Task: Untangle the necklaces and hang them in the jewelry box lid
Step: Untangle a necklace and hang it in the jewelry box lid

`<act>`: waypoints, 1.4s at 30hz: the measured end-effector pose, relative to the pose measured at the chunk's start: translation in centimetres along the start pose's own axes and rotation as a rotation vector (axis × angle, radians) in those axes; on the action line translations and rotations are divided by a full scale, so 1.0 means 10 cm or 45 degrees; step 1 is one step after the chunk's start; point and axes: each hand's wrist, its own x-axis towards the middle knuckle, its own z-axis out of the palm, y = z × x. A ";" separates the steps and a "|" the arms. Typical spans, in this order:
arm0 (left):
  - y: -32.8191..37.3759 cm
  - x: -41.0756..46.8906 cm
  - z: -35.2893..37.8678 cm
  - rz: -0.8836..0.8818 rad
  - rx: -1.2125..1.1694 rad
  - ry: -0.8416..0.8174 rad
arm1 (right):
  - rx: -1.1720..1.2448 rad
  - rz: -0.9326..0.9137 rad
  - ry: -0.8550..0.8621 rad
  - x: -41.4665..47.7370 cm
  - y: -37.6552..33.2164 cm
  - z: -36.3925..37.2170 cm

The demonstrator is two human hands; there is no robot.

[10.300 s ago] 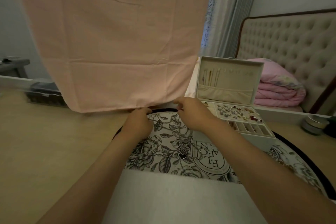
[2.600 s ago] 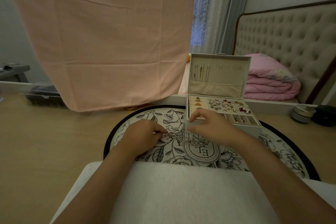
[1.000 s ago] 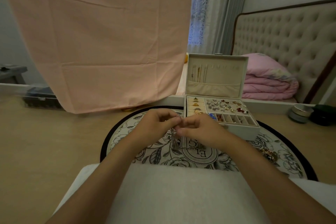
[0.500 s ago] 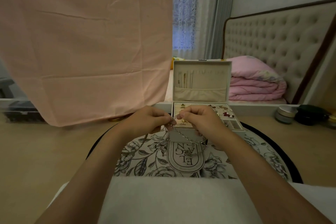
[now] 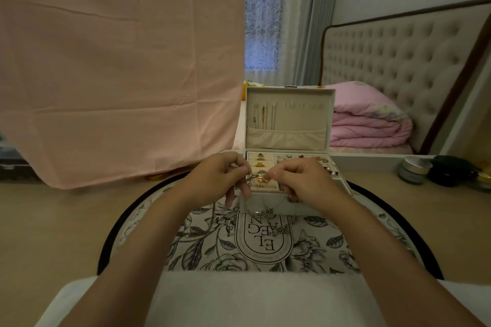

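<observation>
Left hand (image 5: 215, 178): fingers curled, thumb and forefinger pinching one end of the tangled necklaces (image 5: 267, 212). Right hand (image 5: 300, 180): fingers curled, thumb and forefinger pinching the chain close beside my left fingertips. Both hands are raised in front of the open box (image 5: 276, 203), level with its tray.

From the pinch, the silver chains hang in loops down past the box's front wall. The lowest charms lie over the lettering on the round floral mat (image 5: 207, 249). I cannot tell how many chains are in the knot.

The lid (image 5: 300, 119) stands upright behind the tray. A few chains (image 5: 264, 114) hang at the left of its hook row, ends tucked in the pocket below. The tray holds rings and small pieces.

A pink cloth (image 5: 119, 61) hangs to the left; a folded pink blanket (image 5: 372, 125) lies on the bed to the right.
</observation>
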 end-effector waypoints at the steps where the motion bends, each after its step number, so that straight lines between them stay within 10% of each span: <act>1: 0.00 0.00 0.01 0.016 0.003 0.000 | 0.004 -0.007 0.000 0.00 -0.01 0.01; 42: 0.02 -0.01 0.07 0.318 0.296 0.261 | 0.291 0.079 -0.081 -0.01 -0.05 0.23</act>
